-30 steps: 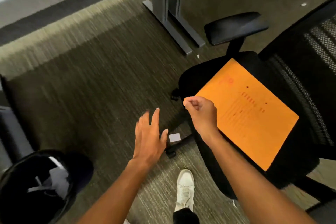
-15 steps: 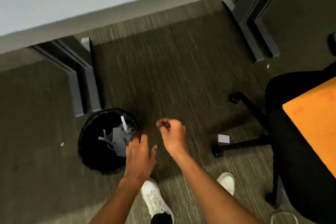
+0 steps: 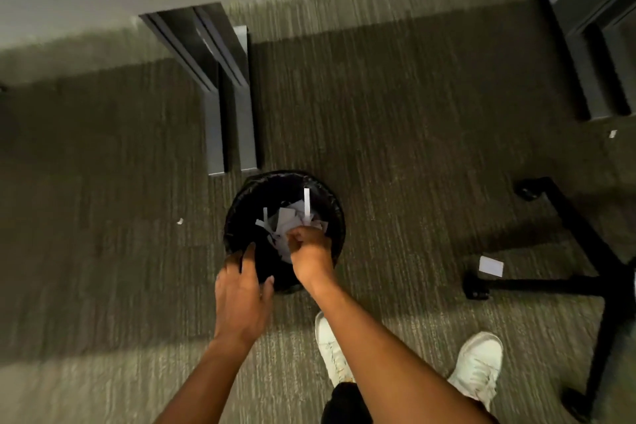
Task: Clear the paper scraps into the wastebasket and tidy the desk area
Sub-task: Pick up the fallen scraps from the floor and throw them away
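Black wastebasket (image 3: 237, 217) sits on the carpet (image 3: 395, 148) right at the foot of a grey desk leg (image 3: 234, 107), with white paper scraps (image 3: 287, 222) piled inside. Right hand (image 3: 309, 251) is over the opening, fingers bunched together above the pile; can't tell if it's pinching a scrap or not. Left hand (image 3: 241, 296) is at the near rim, fingers relaxed and fairly spread, touching the edge. Loose bits on the floor: a small white card (image 3: 490, 266) by the chair base (image 3: 568, 272), a speck (image 3: 179, 221) left of the bin, another (image 3: 612, 134) far right.
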`<control>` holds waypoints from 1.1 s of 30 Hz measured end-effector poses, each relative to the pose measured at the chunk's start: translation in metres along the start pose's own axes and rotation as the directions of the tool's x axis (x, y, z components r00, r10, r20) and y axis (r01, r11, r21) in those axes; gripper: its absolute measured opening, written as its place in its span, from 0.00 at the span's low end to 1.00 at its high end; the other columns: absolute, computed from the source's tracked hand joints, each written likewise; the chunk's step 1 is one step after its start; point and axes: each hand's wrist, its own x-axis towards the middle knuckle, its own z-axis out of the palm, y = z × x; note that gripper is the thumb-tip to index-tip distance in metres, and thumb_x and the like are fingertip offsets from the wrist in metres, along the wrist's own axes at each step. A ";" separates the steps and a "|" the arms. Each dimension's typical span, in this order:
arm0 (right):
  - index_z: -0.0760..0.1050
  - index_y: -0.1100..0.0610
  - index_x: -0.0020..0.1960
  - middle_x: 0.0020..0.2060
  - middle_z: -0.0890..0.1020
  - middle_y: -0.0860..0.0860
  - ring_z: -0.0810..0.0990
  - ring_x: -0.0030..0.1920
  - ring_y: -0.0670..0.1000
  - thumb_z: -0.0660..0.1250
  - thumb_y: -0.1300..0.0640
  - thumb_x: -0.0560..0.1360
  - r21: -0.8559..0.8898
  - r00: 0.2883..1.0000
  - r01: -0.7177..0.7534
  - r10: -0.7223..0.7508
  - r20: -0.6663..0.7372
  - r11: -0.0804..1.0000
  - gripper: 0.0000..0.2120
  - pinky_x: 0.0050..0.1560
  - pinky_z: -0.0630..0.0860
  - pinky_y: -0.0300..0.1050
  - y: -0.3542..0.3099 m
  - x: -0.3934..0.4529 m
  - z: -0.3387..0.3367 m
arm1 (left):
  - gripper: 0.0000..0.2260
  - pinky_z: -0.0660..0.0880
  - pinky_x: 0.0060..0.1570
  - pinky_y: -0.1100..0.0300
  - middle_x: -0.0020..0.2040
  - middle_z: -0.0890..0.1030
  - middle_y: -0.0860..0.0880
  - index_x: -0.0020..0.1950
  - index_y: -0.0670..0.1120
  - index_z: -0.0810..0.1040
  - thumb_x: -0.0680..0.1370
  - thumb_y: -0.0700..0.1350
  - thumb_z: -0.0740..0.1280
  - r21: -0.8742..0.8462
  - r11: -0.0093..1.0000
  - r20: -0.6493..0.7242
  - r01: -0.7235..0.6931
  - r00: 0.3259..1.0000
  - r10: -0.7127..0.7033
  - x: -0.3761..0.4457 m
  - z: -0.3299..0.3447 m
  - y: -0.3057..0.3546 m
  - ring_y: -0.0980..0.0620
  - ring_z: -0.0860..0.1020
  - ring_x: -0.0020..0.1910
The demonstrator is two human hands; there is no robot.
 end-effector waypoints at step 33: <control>0.78 0.56 0.47 0.40 0.82 0.52 0.80 0.39 0.48 0.72 0.60 0.72 0.658 0.550 -0.340 0.710 -0.440 0.672 0.05 0.42 0.75 0.36 0.291 -0.216 -0.239 | 0.29 0.71 0.58 0.42 0.60 0.74 0.35 0.72 0.38 0.65 0.74 0.42 0.71 0.036 0.776 0.279 -0.629 0.752 0.597 -0.068 0.116 0.276 0.35 0.72 0.59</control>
